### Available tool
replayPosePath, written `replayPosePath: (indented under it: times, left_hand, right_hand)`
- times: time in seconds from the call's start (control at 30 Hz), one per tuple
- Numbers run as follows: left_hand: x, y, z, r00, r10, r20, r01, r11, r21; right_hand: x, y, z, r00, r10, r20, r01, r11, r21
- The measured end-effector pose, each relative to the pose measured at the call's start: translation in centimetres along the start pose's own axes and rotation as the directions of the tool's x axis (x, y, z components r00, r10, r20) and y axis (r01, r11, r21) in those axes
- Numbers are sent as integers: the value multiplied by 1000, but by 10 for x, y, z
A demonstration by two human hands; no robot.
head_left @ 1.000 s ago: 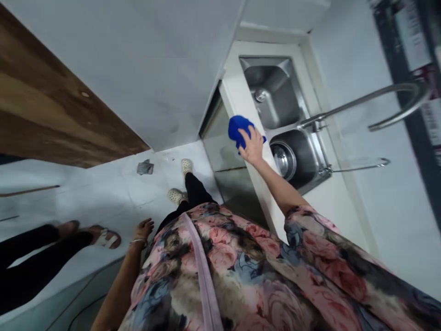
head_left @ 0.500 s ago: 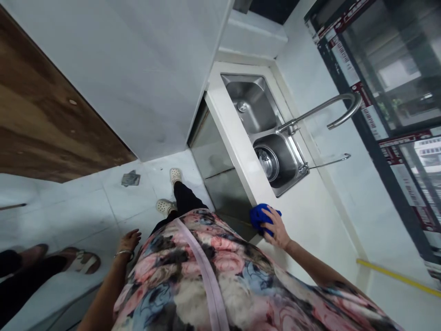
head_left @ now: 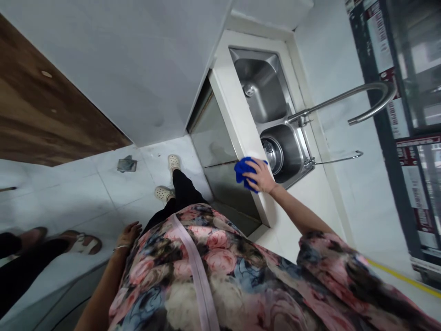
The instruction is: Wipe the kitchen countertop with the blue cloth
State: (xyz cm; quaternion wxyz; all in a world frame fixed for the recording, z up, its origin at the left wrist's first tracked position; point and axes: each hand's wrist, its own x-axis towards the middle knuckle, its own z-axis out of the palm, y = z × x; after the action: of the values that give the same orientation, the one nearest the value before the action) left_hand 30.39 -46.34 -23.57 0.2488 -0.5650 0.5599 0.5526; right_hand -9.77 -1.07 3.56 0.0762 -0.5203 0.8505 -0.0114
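My right hand (head_left: 260,175) presses a blue cloth (head_left: 245,174) against the front edge of the white counter (head_left: 237,115), beside the double steel sink (head_left: 263,87). Its fingers are spread over the cloth, which hangs partly over the edge. Inside the nearer basin lies a round metal strainer or bowl (head_left: 275,154). My left hand (head_left: 128,233) hangs low by my side, near my floral clothing, with a bracelet at its wrist; its fingers are loosely apart and nothing shows in them.
Two taps, a large curved one (head_left: 341,96) and a thin one (head_left: 337,161), rise behind the sink. Glass-fronted cabinet panels (head_left: 213,133) stand below the counter. A grey rag (head_left: 127,164) lies on the tiled floor. Another person's sandalled feet (head_left: 84,243) are at the left.
My right hand and the blue cloth have moved up and left along the counter edge, closer beside the nearer basin. The view has shifted somewhat. My left hand stays low.
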Motion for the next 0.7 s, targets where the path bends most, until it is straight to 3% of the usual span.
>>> replayPosePath:
  times: [0.13, 0.23, 0.33, 0.4, 0.53, 0.6, 0.7]
  left_hand:
    - [-7, -2, -2, 996, -93, 0, 93, 995, -32]
    - [-16, -10, -5, 991, -132, 12, 133, 990, -50]
    - [-23, -18, -8, 989, -146, 13, 146, 986, -79]
    - [-25, -20, -8, 990, -142, 0, 142, 985, -98]
    - [-20, -16, -5, 994, -104, -29, 101, 989, -112]
    - [-17, -12, -2, 996, -78, -40, 73, 991, -114]
    - [-14, -9, 2, 997, -52, -56, 45, 992, -116]
  right_hand:
    - [110, 44, 4, 993, 105, -52, -108, 993, -49]
    - [187, 70, 14, 952, 256, -169, -269, 961, -57]
    - [245, 86, 21, 919, 322, -228, -343, 938, -54]
    - [269, 91, 21, 914, 326, -243, -348, 936, -51]
    - [272, 81, 15, 912, 330, -243, -356, 932, -71]
    - [251, 65, 11, 924, 321, -205, -351, 928, -126]
    - [195, 33, 7, 948, 283, -147, -308, 932, -190]
